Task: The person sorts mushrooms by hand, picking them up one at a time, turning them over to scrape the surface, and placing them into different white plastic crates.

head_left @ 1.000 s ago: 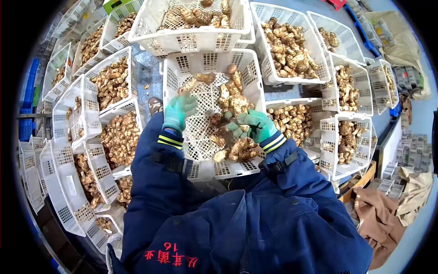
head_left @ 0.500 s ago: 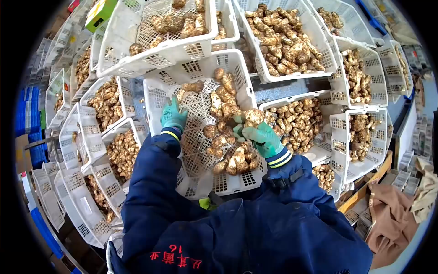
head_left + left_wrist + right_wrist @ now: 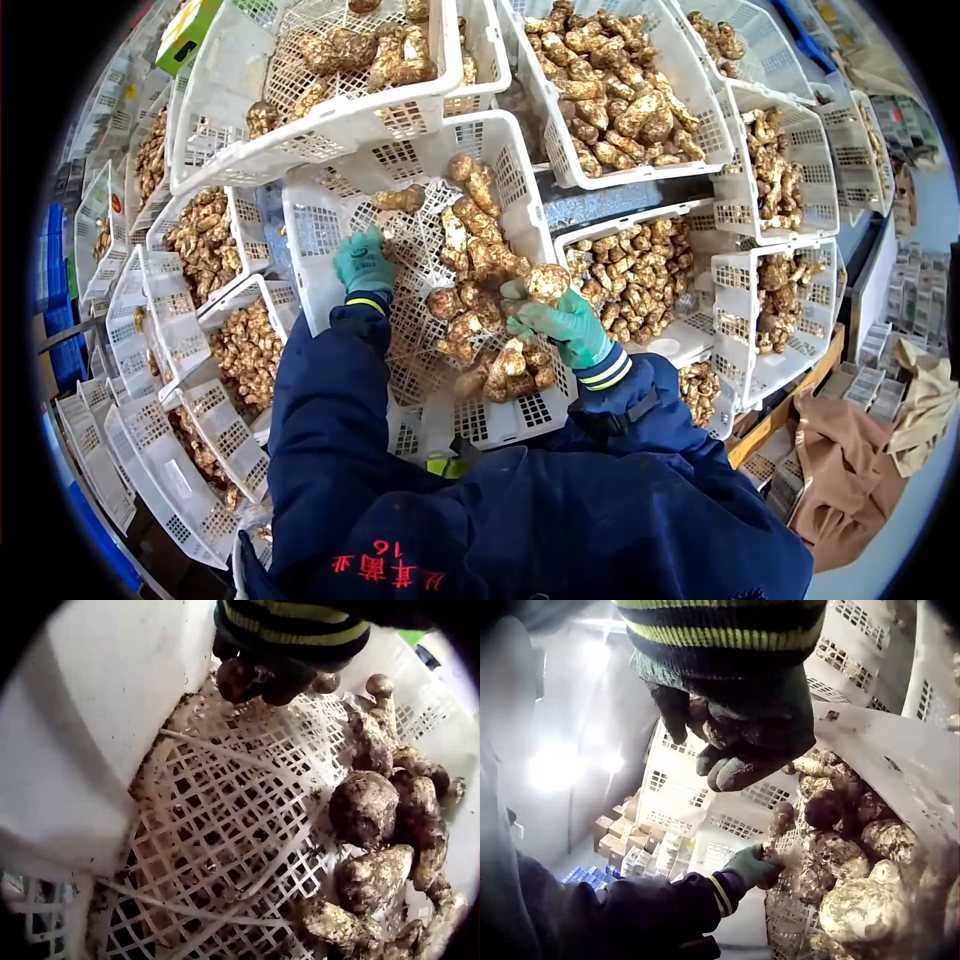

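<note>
In the head view my gloved left hand (image 3: 364,263) is low inside the middle white crate (image 3: 300,235), by its left wall. Its fingers curl round a brown mushroom, whose dark cap (image 3: 236,679) shows below the cuff in the left wrist view. Another mushroom (image 3: 400,198) lies just beyond that hand. Over the crate's right side, my gloved right hand (image 3: 568,328) pinches a mushroom with a pale, rounded cap (image 3: 546,284). More mushrooms (image 3: 475,240) lie in a band down the crate's right half. The right wrist view shows the right hand's fingers (image 3: 733,771) bent.
A crate (image 3: 310,150) overlaps the far end of the middle one. Crates of mushrooms stand to the right (image 3: 640,270), the far right (image 3: 780,300) and the left (image 3: 245,350). A brown cloth (image 3: 845,465) hangs at lower right, and a green box (image 3: 188,35) is at upper left.
My left hand has moved down to the crate floor and taken hold of a mushroom. The pale-capped mushroom has come up into clear view in my right hand. The head view has shifted.
</note>
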Available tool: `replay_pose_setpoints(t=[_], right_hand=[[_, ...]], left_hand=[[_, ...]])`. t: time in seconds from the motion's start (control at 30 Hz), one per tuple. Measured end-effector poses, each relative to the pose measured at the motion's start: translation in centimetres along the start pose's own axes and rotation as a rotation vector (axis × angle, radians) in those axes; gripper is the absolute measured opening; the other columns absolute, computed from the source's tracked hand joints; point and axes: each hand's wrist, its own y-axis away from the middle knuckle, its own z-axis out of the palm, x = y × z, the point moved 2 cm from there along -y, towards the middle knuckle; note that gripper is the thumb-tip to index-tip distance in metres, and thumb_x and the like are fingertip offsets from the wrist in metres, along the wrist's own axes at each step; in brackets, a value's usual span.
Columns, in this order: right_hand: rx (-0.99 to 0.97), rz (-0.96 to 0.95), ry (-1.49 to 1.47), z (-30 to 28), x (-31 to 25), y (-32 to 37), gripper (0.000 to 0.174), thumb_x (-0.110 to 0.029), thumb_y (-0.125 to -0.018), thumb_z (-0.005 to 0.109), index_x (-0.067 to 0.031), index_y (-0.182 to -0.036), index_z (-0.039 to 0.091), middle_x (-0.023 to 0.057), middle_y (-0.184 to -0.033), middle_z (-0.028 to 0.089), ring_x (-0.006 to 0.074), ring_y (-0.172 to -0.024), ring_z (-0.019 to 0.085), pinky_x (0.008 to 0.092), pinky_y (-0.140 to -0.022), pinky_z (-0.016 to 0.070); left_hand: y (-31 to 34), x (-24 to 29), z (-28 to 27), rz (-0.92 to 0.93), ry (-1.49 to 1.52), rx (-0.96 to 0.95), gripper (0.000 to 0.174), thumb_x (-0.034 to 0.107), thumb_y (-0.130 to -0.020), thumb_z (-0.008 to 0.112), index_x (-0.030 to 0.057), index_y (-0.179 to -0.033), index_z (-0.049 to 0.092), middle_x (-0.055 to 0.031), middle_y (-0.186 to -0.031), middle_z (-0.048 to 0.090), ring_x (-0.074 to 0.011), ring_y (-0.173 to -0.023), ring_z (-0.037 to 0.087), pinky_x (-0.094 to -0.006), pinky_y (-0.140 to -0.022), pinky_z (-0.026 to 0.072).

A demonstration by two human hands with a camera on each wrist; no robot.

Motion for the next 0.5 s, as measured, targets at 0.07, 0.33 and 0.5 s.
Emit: replay_pose_setpoints(t=[0.07, 0.33, 0.5], right_hand=[[-0.038, 0.010, -0.041, 0.3, -0.6, -0.5, 0.033, -0.013, -0.088, 0.058, 0.0040, -0.116, 0.056, 0.0153, -0.100, 0.066, 0.0199, -0.081, 0.066, 0.0315, -0.069, 0.0533], [-0.118, 0.118, -0.439, 2.0, -3.4, 0.7, 0.041, -0.025, -0.095, 0.047, 0.0044, -0.124, 0.047, 0.0191, -0.112, 0.060, 0.0297, -0.093, 0.063, 0.0353, -0.074, 0.0553], [-0.232, 0.023, -0.531, 8.5, -5.0, 3.1, 0.042, -0.028, -0.096, 0.044, -0.0058, -0.132, 0.044, 0.0159, -0.127, 0.053, 0.0321, -0.106, 0.059, 0.0450, -0.088, 0.0515]], left_hand=[[0.2, -0.8, 2.5, 0.230, -0.017, 0.288, 0.047, 0.038, -0.075, 0.069, 0.0154, -0.114, 0.054, -0.0056, -0.103, 0.062, -0.0236, -0.100, 0.058, -0.0381, -0.077, 0.0515], [7.1, 2.4, -9.6, 0.250, 2.323, -0.351, 0.047, -0.005, -0.074, 0.059, -0.0078, -0.119, 0.047, -0.0159, -0.101, 0.062, -0.0159, -0.085, 0.062, -0.0205, -0.067, 0.0489], [14.1, 5.0, -15.4, 0.454, 2.377, -0.263, 0.049, -0.004, -0.076, 0.058, -0.0058, -0.123, 0.047, -0.0112, -0.117, 0.058, -0.0197, -0.104, 0.059, -0.0277, -0.090, 0.0484]])
